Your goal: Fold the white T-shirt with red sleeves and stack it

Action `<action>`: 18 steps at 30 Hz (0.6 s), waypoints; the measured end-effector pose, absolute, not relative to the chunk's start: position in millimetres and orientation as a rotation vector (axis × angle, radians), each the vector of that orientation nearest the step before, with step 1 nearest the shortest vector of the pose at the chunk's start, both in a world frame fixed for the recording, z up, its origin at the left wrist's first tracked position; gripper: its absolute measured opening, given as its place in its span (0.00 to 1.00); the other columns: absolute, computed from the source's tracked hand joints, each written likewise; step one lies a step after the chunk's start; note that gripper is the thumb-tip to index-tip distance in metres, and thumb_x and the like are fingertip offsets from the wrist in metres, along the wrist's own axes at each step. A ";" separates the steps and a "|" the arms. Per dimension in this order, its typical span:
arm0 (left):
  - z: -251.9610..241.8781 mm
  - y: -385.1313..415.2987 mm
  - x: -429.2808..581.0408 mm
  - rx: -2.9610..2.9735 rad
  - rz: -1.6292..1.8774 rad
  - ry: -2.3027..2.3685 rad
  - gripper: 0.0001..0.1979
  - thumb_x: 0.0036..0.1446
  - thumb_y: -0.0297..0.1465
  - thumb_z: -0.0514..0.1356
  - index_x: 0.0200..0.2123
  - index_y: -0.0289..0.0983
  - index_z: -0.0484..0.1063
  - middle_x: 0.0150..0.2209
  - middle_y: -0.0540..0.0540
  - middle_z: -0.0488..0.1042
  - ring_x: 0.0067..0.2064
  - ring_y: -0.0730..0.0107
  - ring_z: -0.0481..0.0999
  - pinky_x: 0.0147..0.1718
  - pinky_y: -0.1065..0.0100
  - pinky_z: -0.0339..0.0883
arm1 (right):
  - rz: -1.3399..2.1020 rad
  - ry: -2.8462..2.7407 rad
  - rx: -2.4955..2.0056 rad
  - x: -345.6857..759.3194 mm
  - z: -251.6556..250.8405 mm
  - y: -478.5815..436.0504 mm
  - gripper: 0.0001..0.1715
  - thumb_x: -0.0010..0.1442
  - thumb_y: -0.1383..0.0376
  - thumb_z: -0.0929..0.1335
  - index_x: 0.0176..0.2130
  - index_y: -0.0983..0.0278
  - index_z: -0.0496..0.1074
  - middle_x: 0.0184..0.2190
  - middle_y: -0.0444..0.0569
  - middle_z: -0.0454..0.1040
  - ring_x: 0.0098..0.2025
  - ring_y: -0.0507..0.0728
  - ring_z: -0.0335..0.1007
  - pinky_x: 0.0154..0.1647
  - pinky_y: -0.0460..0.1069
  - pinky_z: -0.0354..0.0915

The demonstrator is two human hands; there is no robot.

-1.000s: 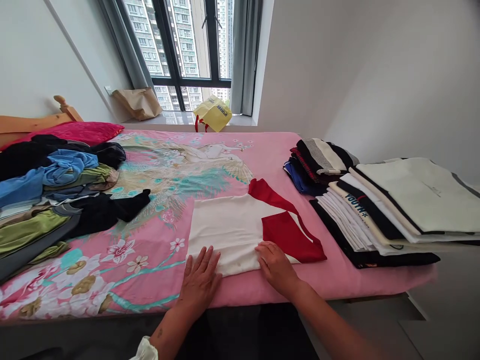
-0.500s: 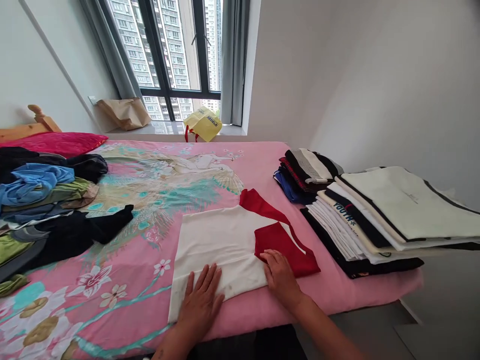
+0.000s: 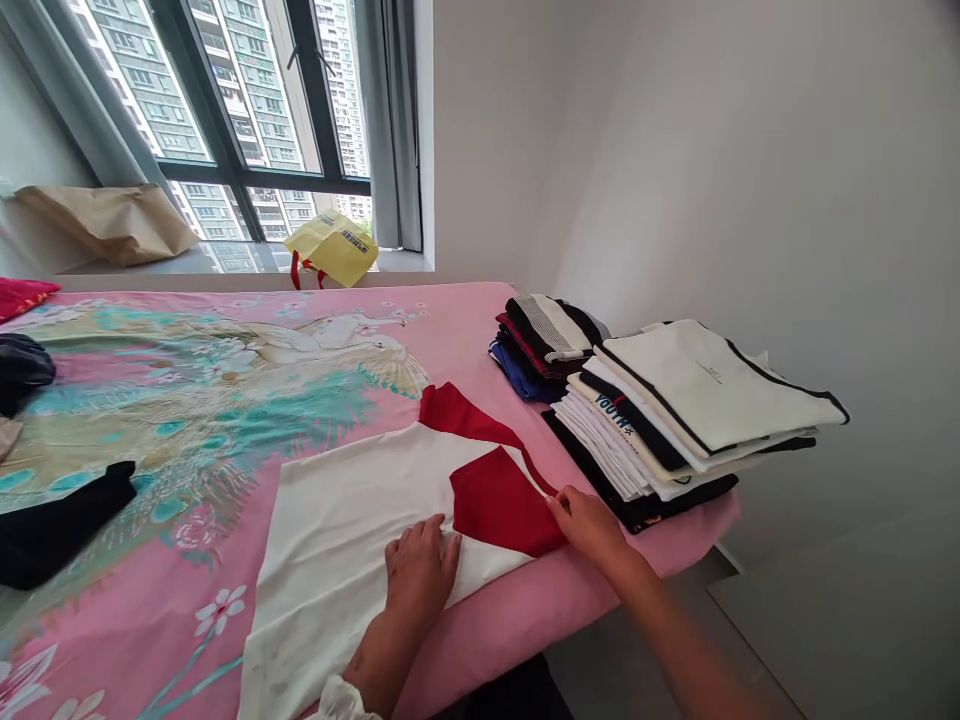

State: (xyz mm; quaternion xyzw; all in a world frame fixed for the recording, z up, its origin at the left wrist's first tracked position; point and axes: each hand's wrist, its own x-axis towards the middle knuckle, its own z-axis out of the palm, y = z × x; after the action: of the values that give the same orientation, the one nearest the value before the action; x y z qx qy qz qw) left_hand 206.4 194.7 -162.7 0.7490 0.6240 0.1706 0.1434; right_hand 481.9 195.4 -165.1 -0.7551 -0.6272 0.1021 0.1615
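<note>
The shirt [image 3: 337,510] lies on the bed [image 3: 495,630], beneath the left hand [image 3: 421,568], which is loosely curled; whether it grips, I cannot tell. The right hand [image 3: 589,525], nearly closed, pinches the shirt's red right end.

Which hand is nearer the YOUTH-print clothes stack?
Right. Right hand, on the garment's red end, is close beside the stack; left hand, on the garment's white part, is farther left.

Near white-red garment [image 3: 337,510]: matt cloth, lightly creased. Bedspread [image 3: 465,330]: smooth printed cloth. Far-left bag [image 3: 120,225]: crinkled matt paper. Sill [image 3: 244,258]: glossy. Right wall [image 3: 690,200]: smooth, matt.
</note>
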 end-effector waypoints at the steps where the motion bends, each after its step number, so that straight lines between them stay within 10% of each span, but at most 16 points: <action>1: -160.0 201.0 213.0 2.122 0.433 1.832 0.21 0.60 0.41 0.49 0.47 0.35 0.71 0.42 0.39 0.76 0.47 0.53 0.72 0.47 0.51 0.57 | 0.316 -1.795 -2.187 485.7 -165.9 190.9 0.19 0.62 0.55 0.61 0.29 0.63 0.71 0.28 0.51 0.76 0.32 0.58 0.71 0.30 0.49 0.57; 6: -151.6 221.9 229.7 2.062 0.274 1.848 0.16 0.55 0.43 0.53 0.34 0.38 0.73 0.39 0.41 0.75 0.46 0.52 0.71 0.46 0.53 0.55 | 0.465 -1.719 -2.141 494.6 -165.1 181.2 0.16 0.60 0.56 0.62 0.27 0.61 0.70 0.28 0.46 0.76 0.30 0.55 0.70 0.28 0.48 0.55; 18: -167.5 220.1 237.9 2.201 0.454 1.851 0.18 0.61 0.40 0.49 0.47 0.36 0.68 0.41 0.40 0.77 0.45 0.55 0.74 0.45 0.54 0.59 | 0.761 -1.391 -2.030 502.1 -184.2 172.4 0.12 0.56 0.59 0.62 0.28 0.62 0.71 0.26 0.43 0.75 0.29 0.54 0.69 0.31 0.47 0.58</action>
State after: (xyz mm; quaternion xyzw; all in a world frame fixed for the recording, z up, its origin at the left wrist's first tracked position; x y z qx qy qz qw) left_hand 237.9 220.1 -167.5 0.7510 0.6315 0.1550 0.1149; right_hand 502.1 172.4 -184.2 -0.7569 -0.5184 0.2838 0.2791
